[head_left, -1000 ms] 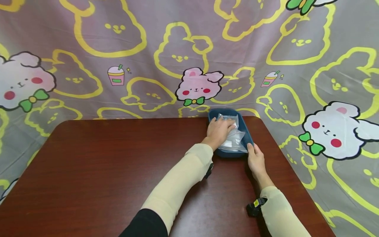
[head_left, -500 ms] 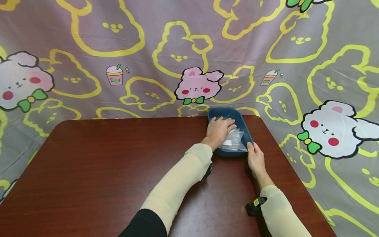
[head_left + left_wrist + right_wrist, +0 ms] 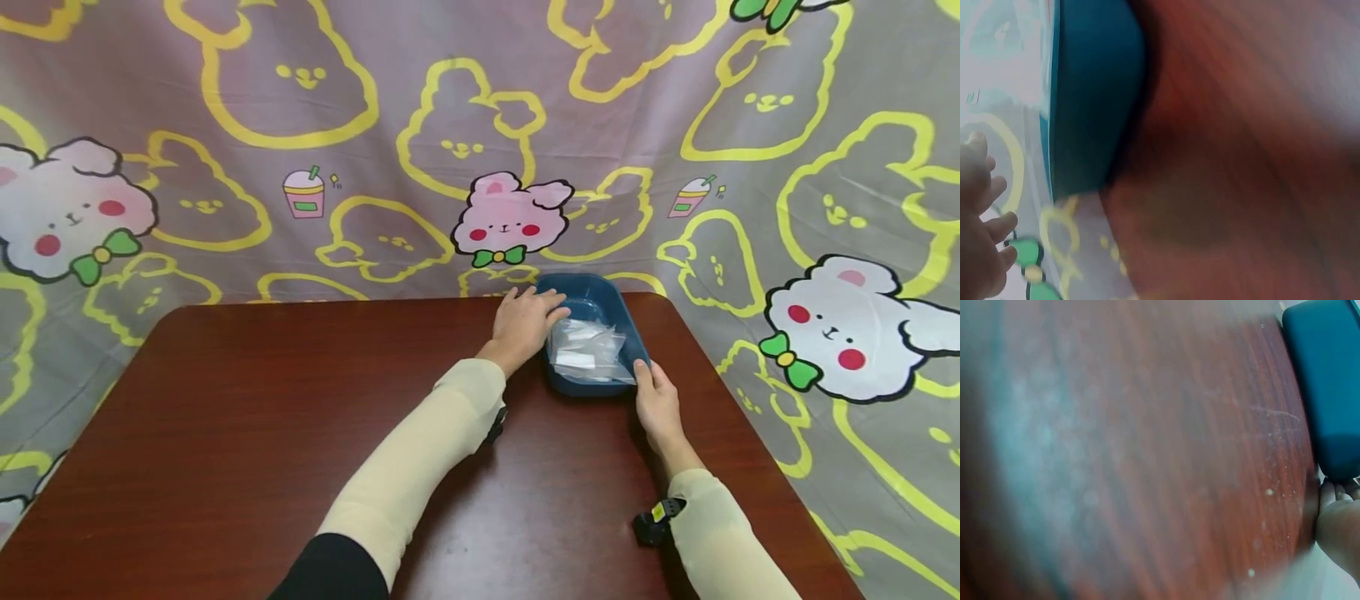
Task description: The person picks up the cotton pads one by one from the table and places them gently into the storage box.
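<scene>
A blue plastic bin (image 3: 592,389) stands at the far right of the table in the head view. Clear plastic bags (image 3: 603,346) with white pieces in or on them lie in its nearer half. Above the bin's left rim is my left hand (image 3: 519,327), its fingers outstretched and holding nothing. The left wrist view shows that hand (image 3: 982,231) with spread fingers, near the bin's outer wall (image 3: 1094,94). My right hand (image 3: 662,407) grips the rim at the near right corner, thumb on top. In the right wrist view, the hand (image 3: 1342,528) is at the bin's end (image 3: 1329,394), partly cut off.
The brown wooden table (image 3: 300,433) stretches to the left and towards me. Directly behind the bin hangs a patterned cloth (image 3: 382,167), which also runs along the right side. A small black camera (image 3: 651,527) is strapped to the right wrist.
My left hand has drawn back leftwards from over the bags to the bin's left rim. The far bag has sunk down, baring the far floor of the bin. The right hand keeps its grip.
</scene>
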{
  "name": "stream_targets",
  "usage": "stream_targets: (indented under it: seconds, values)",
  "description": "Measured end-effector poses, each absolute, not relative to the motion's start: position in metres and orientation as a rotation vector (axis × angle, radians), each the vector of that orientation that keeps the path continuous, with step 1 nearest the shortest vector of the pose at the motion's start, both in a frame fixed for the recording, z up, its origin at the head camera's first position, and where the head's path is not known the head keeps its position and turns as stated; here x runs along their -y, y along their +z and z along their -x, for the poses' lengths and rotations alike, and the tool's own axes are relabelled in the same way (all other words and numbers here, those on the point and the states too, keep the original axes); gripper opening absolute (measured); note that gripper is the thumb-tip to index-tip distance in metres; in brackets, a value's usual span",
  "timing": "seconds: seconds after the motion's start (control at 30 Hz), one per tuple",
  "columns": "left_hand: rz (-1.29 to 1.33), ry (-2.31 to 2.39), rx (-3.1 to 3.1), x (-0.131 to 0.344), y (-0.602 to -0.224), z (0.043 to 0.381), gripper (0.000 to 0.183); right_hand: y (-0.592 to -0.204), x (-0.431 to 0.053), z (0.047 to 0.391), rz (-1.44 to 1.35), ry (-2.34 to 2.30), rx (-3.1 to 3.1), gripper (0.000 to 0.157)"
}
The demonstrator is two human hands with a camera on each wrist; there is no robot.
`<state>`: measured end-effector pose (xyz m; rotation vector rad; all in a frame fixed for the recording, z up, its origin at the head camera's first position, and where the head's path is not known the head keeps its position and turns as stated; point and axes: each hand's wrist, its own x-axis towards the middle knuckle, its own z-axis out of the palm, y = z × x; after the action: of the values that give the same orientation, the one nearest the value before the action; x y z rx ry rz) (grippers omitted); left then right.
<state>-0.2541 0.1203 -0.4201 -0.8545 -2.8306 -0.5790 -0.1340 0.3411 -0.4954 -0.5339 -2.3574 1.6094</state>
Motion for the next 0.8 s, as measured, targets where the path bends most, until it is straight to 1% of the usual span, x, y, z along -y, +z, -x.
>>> stream_targets:
  seconds: [0.2,0.37,0.8]
  values:
    - [0.766,-0.543,2.816,-0.065,-0.409,0.262,0.047,-0.493,-0.341,0.134,0.552,1.611,2.377,0.064]
    - [0.677,-0.548,2.82,-0.02,-0.407,0.265,0.046,-0.49,-0.341,0.131,0.587,1.665,2.38,0.067]
    - [0.512,-0.584,2.842,0.08,-0.418,0.253,0.048,-0.486,-0.342,0.131,0.731,1.755,2.36,0.077]
